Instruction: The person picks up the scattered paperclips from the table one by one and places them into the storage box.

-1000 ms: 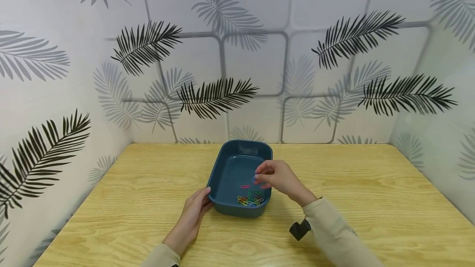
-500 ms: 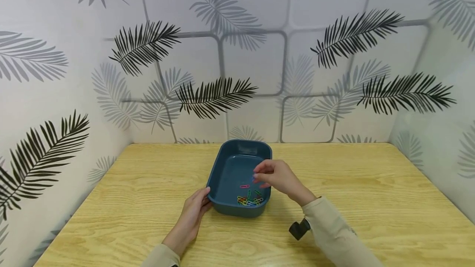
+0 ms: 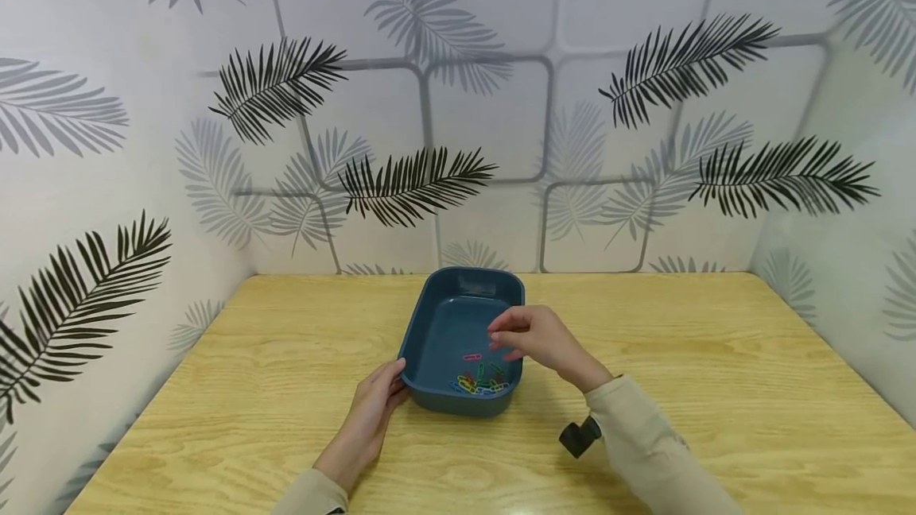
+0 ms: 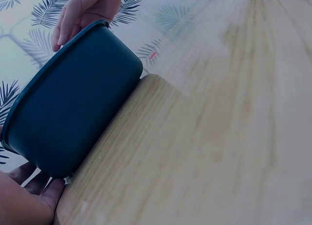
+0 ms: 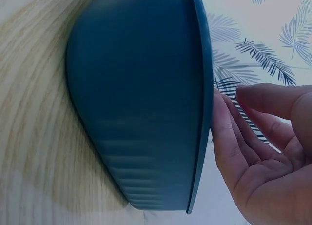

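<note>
A dark blue plastic tub (image 3: 436, 332) stands on the wooden table, seen from outside in both wrist views. Colourful paper clips (image 3: 483, 386) lie piled at its near end, with a pink paper clip (image 3: 472, 357) a little apart. My left hand (image 3: 374, 412) holds the tub at its near left corner; in the left wrist view its fingers (image 4: 36, 181) lie against the base corner. Over the tub's right rim hovers my right hand (image 3: 544, 340), thumb and fingers loosely bent and slightly apart, nothing visible between them. From the right wrist, its fingertips (image 5: 222, 100) appear right at the rim.
The wooden table (image 3: 680, 356) extends to both sides of the tub. Behind it rises a pale wall (image 3: 501, 125) with a leaf pattern. A small black device (image 3: 580, 437) sits at the right sleeve's cuff.
The blue clips that my right hand pinched have left its fingers, and blue clips now show at the left of the pile. Left hand and tub have kept their places.
</note>
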The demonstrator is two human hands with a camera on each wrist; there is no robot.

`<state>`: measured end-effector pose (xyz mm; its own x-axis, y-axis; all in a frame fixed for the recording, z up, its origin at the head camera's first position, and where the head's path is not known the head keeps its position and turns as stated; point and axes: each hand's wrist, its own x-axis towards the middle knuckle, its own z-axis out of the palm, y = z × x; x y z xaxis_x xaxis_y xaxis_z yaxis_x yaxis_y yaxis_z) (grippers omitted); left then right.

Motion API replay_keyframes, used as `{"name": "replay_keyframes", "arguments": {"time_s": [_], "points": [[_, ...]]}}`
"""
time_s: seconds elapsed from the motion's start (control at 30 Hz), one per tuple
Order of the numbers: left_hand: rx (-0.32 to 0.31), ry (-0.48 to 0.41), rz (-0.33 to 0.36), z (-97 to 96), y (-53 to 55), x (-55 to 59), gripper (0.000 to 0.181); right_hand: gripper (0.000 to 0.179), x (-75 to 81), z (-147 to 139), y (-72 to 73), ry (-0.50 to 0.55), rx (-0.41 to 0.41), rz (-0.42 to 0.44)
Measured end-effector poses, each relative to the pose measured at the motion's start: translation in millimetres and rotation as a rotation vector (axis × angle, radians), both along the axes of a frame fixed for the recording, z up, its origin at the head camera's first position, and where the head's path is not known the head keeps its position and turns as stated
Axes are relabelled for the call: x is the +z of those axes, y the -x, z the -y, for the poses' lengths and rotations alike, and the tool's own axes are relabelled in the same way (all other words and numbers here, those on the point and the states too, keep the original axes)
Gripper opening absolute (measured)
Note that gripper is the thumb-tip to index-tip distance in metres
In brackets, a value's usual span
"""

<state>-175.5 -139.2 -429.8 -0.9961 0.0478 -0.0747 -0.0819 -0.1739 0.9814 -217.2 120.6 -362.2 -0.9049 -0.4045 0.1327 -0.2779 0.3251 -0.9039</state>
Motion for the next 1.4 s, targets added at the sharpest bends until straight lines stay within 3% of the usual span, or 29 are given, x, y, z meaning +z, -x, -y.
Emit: {"name": "replay_keyframes", "arguments": {"time_s": [0.37, 0.7, 1.13, 1.4], "points": [[0.021, 0.001, 0.014, -0.3, 2.0, 0.4, 0.05, 0.022, 4.0, -23, 5.5, -0.019, -0.083, 0.006], [0.016, -0.008, -0.006, -0.7, 0.7, 0.3, 0.053, 0.027, -0.1, -65, 20.0, -0.099, -0.179, -0.037], [0.005, -0.001, -0.009, -1.0, 0.7, 0.0, 0.052, 0.026, -14.0, -96, 28.0, -0.259, -0.167, 0.043], [0.02, -0.004, 0.008, -0.7, 1.8, 0.1, 0.051, 0.017, -21.2, -100, 29.7, -0.319, -0.145, 0.02]]}}
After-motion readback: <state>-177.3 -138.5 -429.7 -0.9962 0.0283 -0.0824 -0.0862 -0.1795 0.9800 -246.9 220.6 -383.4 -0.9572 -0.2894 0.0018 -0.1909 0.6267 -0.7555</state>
